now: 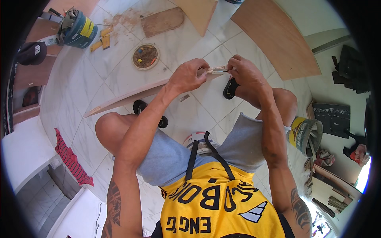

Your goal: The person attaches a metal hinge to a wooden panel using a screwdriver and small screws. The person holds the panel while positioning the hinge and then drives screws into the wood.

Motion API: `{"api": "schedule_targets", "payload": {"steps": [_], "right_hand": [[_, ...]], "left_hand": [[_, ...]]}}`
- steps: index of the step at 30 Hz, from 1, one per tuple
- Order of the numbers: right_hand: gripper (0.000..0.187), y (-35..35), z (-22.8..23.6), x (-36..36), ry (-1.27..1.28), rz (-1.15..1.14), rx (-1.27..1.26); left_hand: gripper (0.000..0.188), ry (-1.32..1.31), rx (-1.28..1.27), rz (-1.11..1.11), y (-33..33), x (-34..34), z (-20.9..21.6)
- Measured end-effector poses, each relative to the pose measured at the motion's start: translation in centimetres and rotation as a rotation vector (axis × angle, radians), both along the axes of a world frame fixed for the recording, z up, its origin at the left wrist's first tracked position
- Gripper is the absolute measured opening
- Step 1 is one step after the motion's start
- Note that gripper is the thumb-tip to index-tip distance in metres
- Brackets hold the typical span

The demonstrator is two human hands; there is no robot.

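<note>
Yellow shirt [214,198] up close, grey shorts [164,156] just past it. Hands are slightly apart out front: the left hand [189,74] is curled over the end of a long board [139,94], the right hand [245,71] has its fingertips bunched by a metal strip [219,72] there, can't tell what they're pinching. Board slants off left past the feet. Small metal piece [184,98] on the floor nearby, then a round tray [145,68] of bits, plywood sheet [278,39] farther out.
</note>
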State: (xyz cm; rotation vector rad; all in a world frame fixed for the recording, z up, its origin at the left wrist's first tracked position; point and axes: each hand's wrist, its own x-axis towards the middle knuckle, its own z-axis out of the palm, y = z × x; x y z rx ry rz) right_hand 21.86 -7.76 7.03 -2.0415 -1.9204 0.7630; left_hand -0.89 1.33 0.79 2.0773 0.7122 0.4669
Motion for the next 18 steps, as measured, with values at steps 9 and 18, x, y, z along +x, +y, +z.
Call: {"api": "schedule_targets", "payload": {"steps": [9,18], "right_hand": [[0.008,-0.62,0.97,1.04,-0.011,0.005,-0.016],[0.008,-0.58,1.27,0.94,-0.024,0.017,-0.039]], "left_hand": [[0.018,0.044,0.076,-0.03,-0.18,1.0,0.14],[0.022,0.021,-0.05,0.042,-0.51,1.23,0.42]]}}
